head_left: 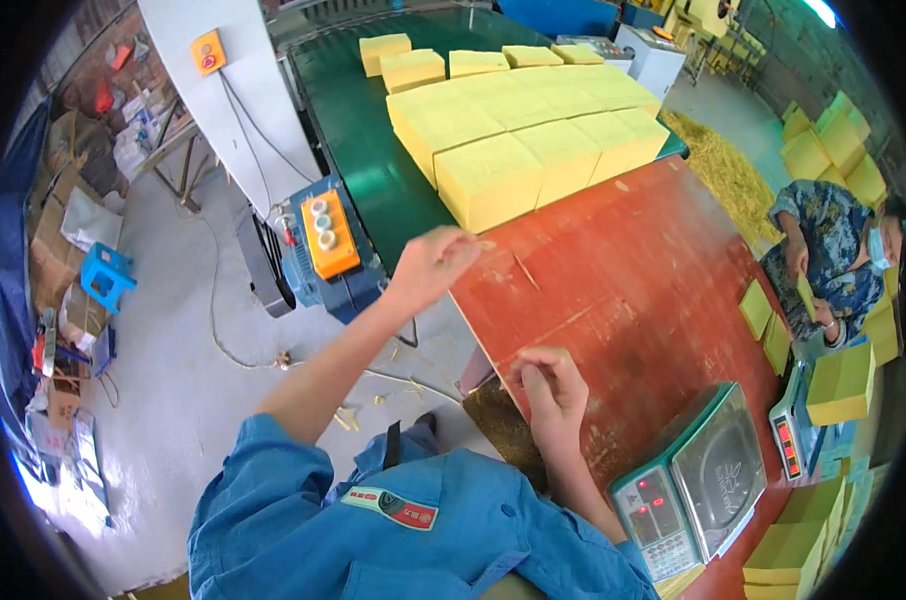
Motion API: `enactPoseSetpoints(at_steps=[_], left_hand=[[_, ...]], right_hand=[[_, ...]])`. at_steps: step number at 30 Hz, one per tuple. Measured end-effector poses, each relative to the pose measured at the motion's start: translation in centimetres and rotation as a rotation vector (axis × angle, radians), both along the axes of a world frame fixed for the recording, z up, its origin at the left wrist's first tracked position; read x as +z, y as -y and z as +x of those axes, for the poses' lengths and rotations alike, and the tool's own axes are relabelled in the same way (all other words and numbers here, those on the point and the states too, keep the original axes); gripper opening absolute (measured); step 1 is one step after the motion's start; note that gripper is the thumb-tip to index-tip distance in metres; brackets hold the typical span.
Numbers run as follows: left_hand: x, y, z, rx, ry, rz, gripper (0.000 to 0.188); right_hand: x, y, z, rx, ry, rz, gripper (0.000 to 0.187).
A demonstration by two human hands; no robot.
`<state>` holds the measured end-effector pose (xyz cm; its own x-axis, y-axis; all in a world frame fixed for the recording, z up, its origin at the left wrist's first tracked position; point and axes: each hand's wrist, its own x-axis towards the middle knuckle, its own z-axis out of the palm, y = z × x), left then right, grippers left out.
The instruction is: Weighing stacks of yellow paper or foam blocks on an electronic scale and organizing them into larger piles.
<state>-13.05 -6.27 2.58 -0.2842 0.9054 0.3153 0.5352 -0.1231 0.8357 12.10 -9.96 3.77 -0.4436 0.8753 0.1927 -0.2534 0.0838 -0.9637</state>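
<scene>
My left hand [431, 266] reaches out to the near corner of the red-brown table [633, 290], just in front of a big yellow foam-like block [493, 178]. Its fingers are pinched together; I cannot tell whether anything is between them. A thin straw [525, 272] lies on the table just right of that hand. My right hand [551, 392] rests on the table's near edge with its fingers curled in and nothing visible in it. Both sleeves are blue.
Several yellow blocks lie on the green conveyor belt [358, 130] behind the table. A green weighing scale [695, 482] sits at my right. A blue motor with an orange button box [328, 238] stands left. A seated co-worker [833, 262] handles yellow sheets at far right.
</scene>
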Motion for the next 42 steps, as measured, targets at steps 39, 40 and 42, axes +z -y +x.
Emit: enactPoseSetpoints(at_steps=[39,40,42], left_hand=[[-0.2,-24.0,-12.5,-0.313,0.193,-1.078,0.072],[0.0,-23.4,-11.5,-0.374,0.257,-1.043,0.070],[-0.1,-21.9,-9.8,-0.436,0.320,-1.021,0.068]], right_hand=[[-10.5,-17.1,-11.4,-0.182,0.211,-0.227,0.055],[-10.7,-17.0,-10.6,-0.196,0.208,-0.232,0.055],[-11.3,-16.0,-9.3,-0.268,0.189,-0.228,0.056]])
